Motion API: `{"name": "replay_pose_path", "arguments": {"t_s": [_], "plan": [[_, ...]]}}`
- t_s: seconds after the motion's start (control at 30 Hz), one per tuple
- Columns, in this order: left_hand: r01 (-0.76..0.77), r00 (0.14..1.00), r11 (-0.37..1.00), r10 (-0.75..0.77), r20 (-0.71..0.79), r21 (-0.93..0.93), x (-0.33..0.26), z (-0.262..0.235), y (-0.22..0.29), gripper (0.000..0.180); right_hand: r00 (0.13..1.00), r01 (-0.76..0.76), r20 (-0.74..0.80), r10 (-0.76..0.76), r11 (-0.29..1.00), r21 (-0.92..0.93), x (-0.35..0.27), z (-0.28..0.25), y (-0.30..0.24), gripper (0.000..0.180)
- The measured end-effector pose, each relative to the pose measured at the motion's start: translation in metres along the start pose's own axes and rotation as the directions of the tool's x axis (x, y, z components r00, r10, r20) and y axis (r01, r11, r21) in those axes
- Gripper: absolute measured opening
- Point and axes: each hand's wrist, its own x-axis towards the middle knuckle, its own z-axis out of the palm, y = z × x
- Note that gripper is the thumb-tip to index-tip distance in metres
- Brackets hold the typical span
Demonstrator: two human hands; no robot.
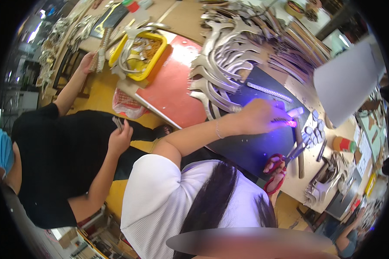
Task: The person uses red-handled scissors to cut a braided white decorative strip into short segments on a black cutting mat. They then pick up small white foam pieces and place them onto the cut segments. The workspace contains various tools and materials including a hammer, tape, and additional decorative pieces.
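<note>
My left hand (260,117), with a thin bracelet at the wrist, reaches across the dark work mat (242,149) into a purple glow. Its fingers are closed in a pinch; what sits between them is small and washed out by the light. Lower right, my right hand (282,167) grips scissors (274,165) by their red handles, the blades pointing up and right. Beside the blades lie several small rounded pale pieces (316,129) and a brown stick (299,151). A silvery patterned strip (270,92) rests on the mat beyond my left hand.
Many curved metallic-looking strips (220,64) heap at the mat's far left. A pale lampshade (343,82) hangs at right. A yellow basket (149,73) stands on the red surface (173,93). At left, a person in black (65,159) holds strips. A red-green jar (344,144) sits at right.
</note>
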Motion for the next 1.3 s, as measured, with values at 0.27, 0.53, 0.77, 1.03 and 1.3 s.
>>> {"name": "replay_pose_path", "arguments": {"t_s": [0.27, 0.53, 0.77, 1.03, 1.3], "plan": [[-0.224, 0.975, 0.97, 0.222, 0.025, 0.096, 0.011, -0.023, -0.005, 0.025, 0.968, -0.233, 0.063, 0.242, 0.965, -0.117, -0.002, 0.011, -0.038, 0.097], [-0.285, 0.955, 0.946, 0.267, 0.126, 0.154, 0.018, -0.034, 0.005, 0.021, 0.974, -0.134, 0.159, 0.161, 0.976, -0.169, -0.003, 0.013, -0.048, 0.079], [-0.404, 0.909, 0.89, 0.366, 0.197, 0.212, 0.024, -0.034, 0.006, 0.014, 0.96, -0.154, 0.171, 0.223, 0.927, -0.342, 0.004, 0.009, -0.054, 0.086], [-0.442, 0.893, 0.864, 0.398, 0.208, 0.243, 0.024, -0.034, 0.007, 0.017, 0.978, -0.099, 0.143, 0.155, 0.936, -0.338, 0.003, 0.013, -0.058, 0.08], [-0.408, 0.906, 0.888, 0.363, 0.218, 0.214, 0.022, -0.029, 0.006, 0.02, 0.994, -0.069, 0.035, 0.104, 0.84, -0.538, 0.0, 0.009, -0.047, 0.064]]}}
